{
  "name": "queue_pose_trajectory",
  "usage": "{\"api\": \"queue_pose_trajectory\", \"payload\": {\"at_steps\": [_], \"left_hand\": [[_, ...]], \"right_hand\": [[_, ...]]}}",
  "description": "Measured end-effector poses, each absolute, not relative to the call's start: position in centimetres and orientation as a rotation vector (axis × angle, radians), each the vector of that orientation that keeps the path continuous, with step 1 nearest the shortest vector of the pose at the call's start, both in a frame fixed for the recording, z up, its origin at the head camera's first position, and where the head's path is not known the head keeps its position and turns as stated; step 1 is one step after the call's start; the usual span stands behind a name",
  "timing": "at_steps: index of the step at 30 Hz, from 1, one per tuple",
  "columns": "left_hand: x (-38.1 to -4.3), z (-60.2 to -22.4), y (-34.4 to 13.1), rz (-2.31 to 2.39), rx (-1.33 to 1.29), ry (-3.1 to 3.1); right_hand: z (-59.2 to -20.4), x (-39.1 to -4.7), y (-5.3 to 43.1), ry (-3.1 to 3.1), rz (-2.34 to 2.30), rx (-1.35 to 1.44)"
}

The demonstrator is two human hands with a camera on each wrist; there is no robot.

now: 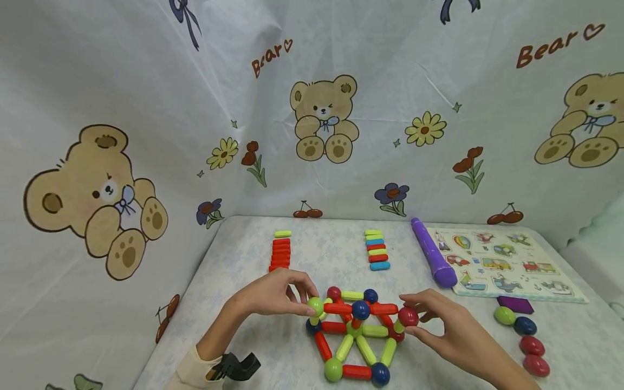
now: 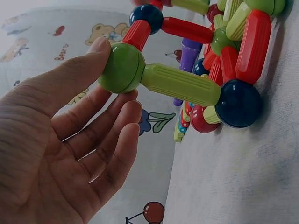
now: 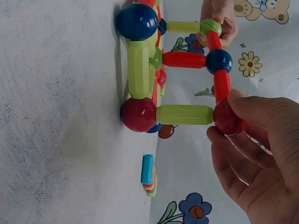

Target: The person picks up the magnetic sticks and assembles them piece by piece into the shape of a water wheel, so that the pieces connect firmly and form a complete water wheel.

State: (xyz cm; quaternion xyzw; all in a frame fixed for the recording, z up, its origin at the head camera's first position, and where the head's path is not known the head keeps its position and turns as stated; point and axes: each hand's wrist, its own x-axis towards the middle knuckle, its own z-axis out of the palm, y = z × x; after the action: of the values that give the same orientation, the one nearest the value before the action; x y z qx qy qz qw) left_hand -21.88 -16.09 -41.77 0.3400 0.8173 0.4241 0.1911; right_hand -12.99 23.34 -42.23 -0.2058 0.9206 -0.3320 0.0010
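A frame of coloured rods and balls stands on the table, its flat base spreading like a wheel from a green centre ball [image 1: 355, 329]. Three upright rods carry an upper row: a green ball [image 1: 316, 306], a blue ball [image 1: 361, 310] and a red ball [image 1: 408, 316], joined by red rods. My left hand [image 1: 280, 294] pinches the upper green ball between thumb and fingers. At the other end, my right hand [image 1: 446, 327] pinches the upper red ball. The left wrist view shows a green upright rod [image 2: 182, 85] under the green ball; another green rod [image 3: 184, 115] meets the red ball.
Behind the frame lie a column of mostly red rods [image 1: 280, 253] and a mixed-colour column [image 1: 377, 250]. A purple toy microphone [image 1: 434, 254] lies beside a picture board [image 1: 512, 265]. Right of my right hand are a purple block [image 1: 515, 304] and several loose balls [image 1: 532, 345].
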Motion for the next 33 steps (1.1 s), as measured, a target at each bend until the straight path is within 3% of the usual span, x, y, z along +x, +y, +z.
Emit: {"api": "queue_pose_trajectory", "payload": {"at_steps": [21, 33], "left_hand": [[-21.8, -41.2, -16.6, 1.181, 0.948, 2.317], [-21.7, -41.4, -16.1, 1.188, 0.951, 2.286]], "right_hand": [[-42.2, -15.5, 23.8, 2.789, -1.162, -0.888], [-42.6, -22.8, 23.4, 2.885, -1.101, -0.878]]}}
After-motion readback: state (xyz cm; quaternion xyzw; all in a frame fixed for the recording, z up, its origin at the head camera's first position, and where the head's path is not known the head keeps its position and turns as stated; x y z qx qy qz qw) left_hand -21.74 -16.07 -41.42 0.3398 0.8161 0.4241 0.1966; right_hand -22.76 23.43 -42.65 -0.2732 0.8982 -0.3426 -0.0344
